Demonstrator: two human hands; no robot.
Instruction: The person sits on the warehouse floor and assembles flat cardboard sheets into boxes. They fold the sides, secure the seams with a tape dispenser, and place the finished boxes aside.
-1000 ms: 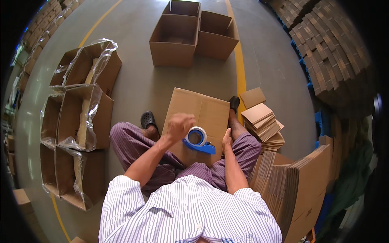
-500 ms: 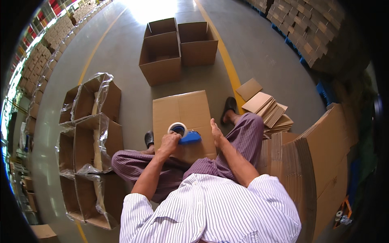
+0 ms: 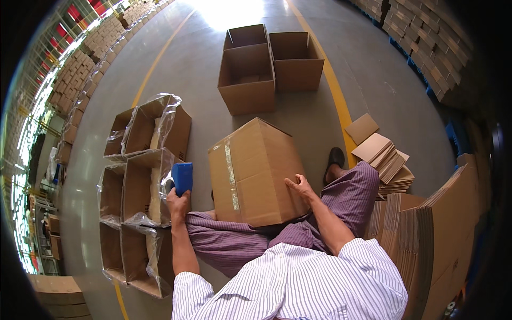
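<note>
The left hand [image 3: 178, 205] is closed around a blue tape dispenser [image 3: 183, 178], held up just left of the brown carton [image 3: 277, 170]. The right hand [image 3: 300, 188] is loosely bent, thumb and fingers apart, gripping nothing; its fingertips lie against or just over the carton's right face, contact unclear. The carton leans between the person's legs. Half a second ago a plain face lay uppermost with the dispenser over it; now the carton is turned, a clear tape strip [image 3: 231, 173] showing along one seam, which suggests that seam is closed. Left of the carton, open lined cartons [image 3: 181, 130] hold clear film and pale tan strips. Beyond it, three open cartons [image 3: 246, 98] show bare inner walls. Right of it are small cardboard pieces [image 3: 392, 154] and, nearer the person, flattened cartons [image 3: 448, 229].
</note>
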